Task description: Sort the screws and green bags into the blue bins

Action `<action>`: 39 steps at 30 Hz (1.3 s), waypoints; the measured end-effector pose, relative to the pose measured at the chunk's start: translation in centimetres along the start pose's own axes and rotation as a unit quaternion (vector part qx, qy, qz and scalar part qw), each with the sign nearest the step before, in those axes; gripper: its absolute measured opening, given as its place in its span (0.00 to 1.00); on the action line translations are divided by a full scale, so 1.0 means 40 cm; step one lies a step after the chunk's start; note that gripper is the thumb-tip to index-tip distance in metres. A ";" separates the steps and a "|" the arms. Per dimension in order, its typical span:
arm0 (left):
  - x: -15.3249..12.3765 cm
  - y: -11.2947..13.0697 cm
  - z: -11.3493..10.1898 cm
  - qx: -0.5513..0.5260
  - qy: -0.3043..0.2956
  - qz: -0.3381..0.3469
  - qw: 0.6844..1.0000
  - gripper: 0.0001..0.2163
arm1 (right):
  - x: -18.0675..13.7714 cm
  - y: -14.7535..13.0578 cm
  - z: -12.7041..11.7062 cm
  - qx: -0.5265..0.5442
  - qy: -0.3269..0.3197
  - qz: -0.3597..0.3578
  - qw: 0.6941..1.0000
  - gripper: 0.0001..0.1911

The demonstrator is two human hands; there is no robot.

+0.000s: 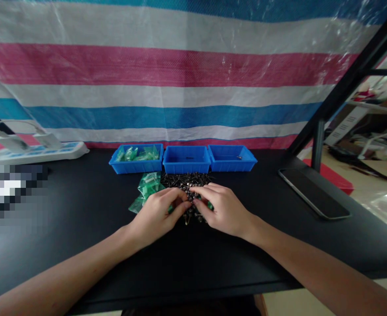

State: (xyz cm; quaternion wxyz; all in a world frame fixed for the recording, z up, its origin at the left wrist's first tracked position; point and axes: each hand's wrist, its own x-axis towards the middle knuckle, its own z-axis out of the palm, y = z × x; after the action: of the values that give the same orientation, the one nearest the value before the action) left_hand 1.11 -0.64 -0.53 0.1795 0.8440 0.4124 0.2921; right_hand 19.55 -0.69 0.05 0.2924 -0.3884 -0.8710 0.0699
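My left hand (158, 208) and my right hand (221, 206) meet over a pile of small dark screws (185, 181) on the black table (81, 219). Both hands have their fingers curled and pinched together at the pile's near edge. A bit of green plastic shows between them, too hidden to name for sure. A heap of small green plastic bags (147, 186) lies just left of the screws, by my left hand. Behind stand three blue bins: the left bin (137, 159) holds filled green bags, the middle bin (186, 160) and the right bin (232, 159) look nearly bare.
A dark phone (313, 193) lies at the table's right side. A white power strip (35, 151) with a plugged cable sits at the back left. A striped tarp (180, 70) hangs behind the bins. A black metal frame (318, 140) rises at the right.
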 end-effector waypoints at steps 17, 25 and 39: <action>0.002 0.001 0.001 0.004 -0.004 0.007 1.000 0.06 | 0.002 0.002 0.001 0.015 0.018 0.017 1.000 0.12; -0.002 0.004 0.003 -0.004 -0.010 0.007 1.000 0.04 | 0.002 -0.002 -0.002 0.048 0.033 0.014 0.998 0.09; 0.009 -0.005 -0.014 0.038 0.035 0.003 0.999 0.04 | -0.001 -0.010 -0.012 0.060 0.040 -0.024 0.997 0.07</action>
State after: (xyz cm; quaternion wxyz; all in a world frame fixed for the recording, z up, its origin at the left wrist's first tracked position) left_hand 0.81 -0.20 -0.10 0.1317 0.8405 0.4272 0.3062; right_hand 19.58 -1.05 0.57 0.3518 -0.3520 -0.8616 0.0994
